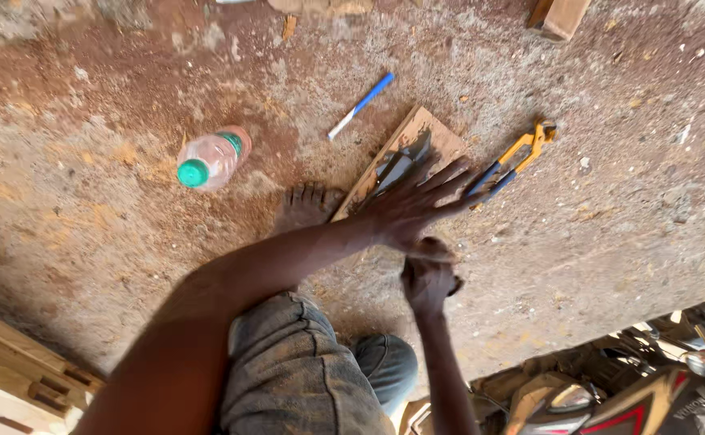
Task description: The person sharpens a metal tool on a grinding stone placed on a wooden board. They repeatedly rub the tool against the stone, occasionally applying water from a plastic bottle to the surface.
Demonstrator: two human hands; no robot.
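My left hand (413, 209) lies flat with its fingers spread over the near end of a small wooden board (437, 137) on the dirt ground. A dark metal blade-like piece (402, 165) rests on the board, just beyond my fingertips. Just below the left hand, my right hand (429, 278) is curled into a fist around a small dark object (455, 283); what it is I cannot tell. My bare foot (308, 205) stands beside the board's left edge.
Yellow-and-blue pliers (513, 157) lie right of the board. A blue-and-white pen (360, 105) and a plastic bottle with a green cap (211, 159) lie to the left. A wood block (560, 16) sits at the top, a motorcycle (650, 387) lower right, timber (14, 370) lower left.
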